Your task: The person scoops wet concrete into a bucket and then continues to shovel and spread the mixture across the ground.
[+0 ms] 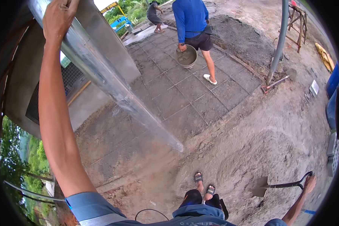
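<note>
My left hand (59,18) is raised at the top left against a shiny metal post (101,73) that looks wrapped in clear plastic. Its fingers bend onto the post, partly cut off by the frame edge. Low on the right, my right hand (310,183) is closed around the black handle of a shovel (280,185). The shovel's flat blade touches a grey heap of sand or dry mix (252,165). My sandalled feet stand at the edge of this heap, near the post's foot.
A person in a blue shirt (192,19) carries a bucket (185,56) of grey mix across a wire-mesh grid (169,88) on the ground. Another person (154,14) bends farther back. A second shovel (277,82) lies by a grey pole (280,41). Hollow blocks (333,154) stand at right.
</note>
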Demonstrator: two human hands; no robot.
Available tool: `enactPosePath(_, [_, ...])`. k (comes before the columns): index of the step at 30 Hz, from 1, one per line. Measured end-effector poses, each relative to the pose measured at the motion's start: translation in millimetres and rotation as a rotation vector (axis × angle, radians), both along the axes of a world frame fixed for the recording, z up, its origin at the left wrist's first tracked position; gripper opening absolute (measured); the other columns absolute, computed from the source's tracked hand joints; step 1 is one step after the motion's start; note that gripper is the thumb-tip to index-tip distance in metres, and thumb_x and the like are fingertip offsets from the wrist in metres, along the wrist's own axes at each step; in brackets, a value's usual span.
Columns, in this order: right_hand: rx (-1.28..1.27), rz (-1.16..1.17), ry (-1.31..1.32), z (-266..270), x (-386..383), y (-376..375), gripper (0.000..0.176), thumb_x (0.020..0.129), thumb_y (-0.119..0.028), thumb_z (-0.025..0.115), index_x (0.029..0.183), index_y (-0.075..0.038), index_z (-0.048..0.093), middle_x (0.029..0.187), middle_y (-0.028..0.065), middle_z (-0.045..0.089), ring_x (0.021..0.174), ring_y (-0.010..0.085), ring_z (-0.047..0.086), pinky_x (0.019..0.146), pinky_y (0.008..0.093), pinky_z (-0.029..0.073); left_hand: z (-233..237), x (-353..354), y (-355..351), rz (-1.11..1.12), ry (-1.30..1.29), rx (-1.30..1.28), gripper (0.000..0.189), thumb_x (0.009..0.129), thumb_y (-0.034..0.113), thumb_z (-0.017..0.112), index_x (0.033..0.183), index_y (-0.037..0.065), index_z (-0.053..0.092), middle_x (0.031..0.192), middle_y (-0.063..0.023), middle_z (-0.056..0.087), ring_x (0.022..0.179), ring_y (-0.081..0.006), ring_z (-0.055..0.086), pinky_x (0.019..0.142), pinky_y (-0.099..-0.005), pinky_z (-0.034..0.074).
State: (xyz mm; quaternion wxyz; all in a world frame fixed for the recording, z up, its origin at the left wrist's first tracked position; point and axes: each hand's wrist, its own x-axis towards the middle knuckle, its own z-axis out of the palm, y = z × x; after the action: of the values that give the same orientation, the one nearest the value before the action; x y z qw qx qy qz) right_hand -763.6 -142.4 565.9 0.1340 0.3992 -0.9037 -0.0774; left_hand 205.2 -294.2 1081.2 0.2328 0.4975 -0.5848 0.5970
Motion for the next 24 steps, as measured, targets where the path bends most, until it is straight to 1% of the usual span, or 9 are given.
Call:
enactPosePath(3, [-0.01,0.0,0.13,5,22,4,0.041,0.084,-0.032,0.056,0.117,-0.007,0.055,0.098,0.0205,0.063,0.091,0.0365,0.061,0.076,0.0475,0.048,1,-3,-3,-0.033,0.02,0.007,0.044,0.091,0.041,0.049,0.076,0.0,0.054,0.074,-0.0164,0.055,0.076,-0.0364,0.052,0.067,-0.0443,0.039])
enactPosePath(4, [-0.01,0.001,0.138,0,15,1,0.038,0.085,-0.03,0.055,0.117,-0.009,0.056,0.097,0.0214,0.063,0.084,0.037,0.062,0.07,0.0466,0.05,2,-3,-2,-0.031,0.023,0.013,0.045,0.092,0.041,0.048,0.076,0.0,0.054,0.074,-0.0165,0.055,0.076,-0.0366,0.052,0.067,-0.0447,0.039])
enactPosePath(7, [-0.142,0.084,0.191,-14,0,10,0.037,0.085,-0.029,0.055,0.117,-0.009,0.056,0.098,0.0208,0.064,0.084,0.0365,0.063,0.07,0.046,0.05,5,-7,2,0.04,0.032,0.058,0.045,0.094,0.039,0.046,0.074,0.0,0.054,0.072,-0.017,0.054,0.074,-0.0366,0.052,0.067,-0.0456,0.039])
enactPosePath(8, [-0.156,0.066,0.158,-18,-4,13,0.037,0.085,-0.028,0.055,0.117,-0.008,0.056,0.097,0.0195,0.064,0.084,0.0366,0.063,0.071,0.0461,0.05,3,-9,1,0.041,0.022,0.045,0.044,0.094,0.038,0.044,0.073,0.001,0.054,0.071,-0.017,0.054,0.074,-0.0361,0.052,0.067,-0.0462,0.039])
enactPosePath(11, [-0.105,-0.01,0.089,0,15,17,0.037,0.085,-0.026,0.055,0.116,-0.007,0.056,0.098,0.0187,0.064,0.084,0.0366,0.063,0.071,0.0461,0.05,7,6,-3,0.013,-0.059,0.024,0.044,0.094,0.038,0.045,0.073,0.002,0.054,0.07,-0.0165,0.053,0.073,-0.0353,0.052,0.067,-0.0457,0.04])
enactPosePath(17, [-0.258,0.162,0.189,-23,-20,47,0.039,0.083,-0.021,0.056,0.119,-0.006,0.054,0.099,0.0197,0.064,0.087,0.0368,0.062,0.073,0.0456,0.05,5,0,-2,0.063,-0.074,-0.03,0.035,0.09,0.034,0.052,0.073,0.003,0.055,0.07,-0.0146,0.052,0.073,-0.0328,0.052,0.068,-0.0446,0.041])
enactPosePath(20, [-0.176,0.017,0.056,-14,-21,54,0.041,0.084,-0.021,0.056,0.121,-0.005,0.053,0.102,0.0202,0.063,0.09,0.0372,0.061,0.074,0.046,0.049,3,-3,0,0.089,-0.064,-0.027,0.034,0.088,0.033,0.054,0.072,0.004,0.055,0.069,-0.0138,0.052,0.074,-0.032,0.051,0.067,-0.0437,0.041])
enactPosePath(23, [-0.191,0.0,0.059,-11,-16,64,0.041,0.084,-0.023,0.057,0.121,-0.005,0.053,0.102,0.021,0.062,0.091,0.0372,0.061,0.075,0.0463,0.049,7,2,-4,0.136,-0.093,0.01,0.033,0.087,0.034,0.055,0.073,0.005,0.055,0.07,-0.0126,0.052,0.075,-0.0317,0.052,0.07,-0.0433,0.043])
enactPosePath(24, [-0.171,0.002,0.08,-11,-19,68,0.042,0.085,-0.028,0.057,0.121,-0.006,0.053,0.104,0.0202,0.062,0.092,0.0379,0.06,0.076,0.0473,0.048,8,5,-3,0.16,-0.106,0.035,0.032,0.086,0.035,0.054,0.073,0.006,0.055,0.07,-0.012,0.052,0.076,-0.0316,0.053,0.071,-0.0433,0.043])
